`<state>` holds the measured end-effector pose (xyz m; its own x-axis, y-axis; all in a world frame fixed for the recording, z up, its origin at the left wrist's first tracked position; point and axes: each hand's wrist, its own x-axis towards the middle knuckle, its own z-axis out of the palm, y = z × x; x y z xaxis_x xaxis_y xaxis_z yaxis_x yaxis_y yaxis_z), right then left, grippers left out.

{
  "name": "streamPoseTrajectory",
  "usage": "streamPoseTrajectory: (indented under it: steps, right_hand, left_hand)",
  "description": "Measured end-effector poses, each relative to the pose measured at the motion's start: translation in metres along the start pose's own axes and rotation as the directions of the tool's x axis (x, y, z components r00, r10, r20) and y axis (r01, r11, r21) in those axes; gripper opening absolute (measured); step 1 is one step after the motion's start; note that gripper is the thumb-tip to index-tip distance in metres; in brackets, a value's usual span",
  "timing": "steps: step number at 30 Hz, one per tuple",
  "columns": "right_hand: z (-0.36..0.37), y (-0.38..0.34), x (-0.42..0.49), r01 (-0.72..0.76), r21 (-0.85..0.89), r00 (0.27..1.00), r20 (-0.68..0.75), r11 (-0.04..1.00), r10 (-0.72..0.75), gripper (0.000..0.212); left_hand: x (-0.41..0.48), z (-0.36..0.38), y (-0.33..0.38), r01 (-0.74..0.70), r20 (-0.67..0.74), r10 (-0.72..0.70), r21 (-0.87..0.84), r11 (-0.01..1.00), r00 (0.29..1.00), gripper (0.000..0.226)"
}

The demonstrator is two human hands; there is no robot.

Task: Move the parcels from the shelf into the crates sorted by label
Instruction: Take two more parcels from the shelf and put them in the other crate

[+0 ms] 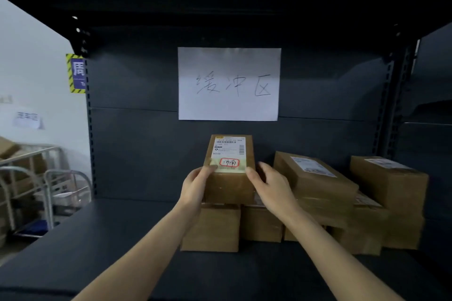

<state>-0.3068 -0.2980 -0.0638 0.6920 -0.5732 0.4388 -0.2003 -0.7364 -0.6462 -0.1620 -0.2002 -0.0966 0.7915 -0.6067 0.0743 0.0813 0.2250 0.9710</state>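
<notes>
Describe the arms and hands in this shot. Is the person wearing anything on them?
Nothing worn shows. The left hand and the right hand have no gloves, and no rings are visible. The left forearm and the right forearm are uncovered down to the bottom edge of the picture: no sleeve, watch or wristband in view.

I'm looking into a dark metal shelf [85, 252], dim inside. A white paper sheet [228, 61] with handwritten characters hangs on its back panel [134, 149], between perforated uprights [89, 129]. Far left, a brighter pale wall [31, 56] carries a blue hazard-bordered sign [75, 73] and a paper notice [28, 120] above metal-frame carts [49, 178].
</notes>
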Motion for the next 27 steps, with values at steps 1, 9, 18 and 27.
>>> streamPoseTrajectory:
  steps: [1,9,18,27]
  right_hand:
    - [0.006,-0.003,0.001,0.004,0.050,0.999,0.040,0.999,-0.006,0.047]
    - [0.053,-0.027,-0.005,0.094,0.096,0.980,0.167,0.991,-0.109,0.046]
    - [0.131,-0.062,-0.009,0.139,0.161,0.951,0.255,0.977,-0.177,0.042]
    - [0.202,-0.054,-0.030,0.049,0.118,0.878,0.468,0.992,-0.099,0.045]
  left_hand:
    - [-0.006,-0.008,-0.002,-0.049,0.016,0.049,0.007,0.999,0.999,0.051]
    - [-0.034,-0.079,0.002,-0.280,0.156,0.251,0.198,0.939,0.955,0.057]
    - [-0.049,-0.164,-0.002,-0.320,0.019,0.347,0.441,0.839,0.937,0.065]
    - [-0.067,-0.208,-0.031,-0.088,-0.084,0.288,0.839,0.537,0.954,0.066]
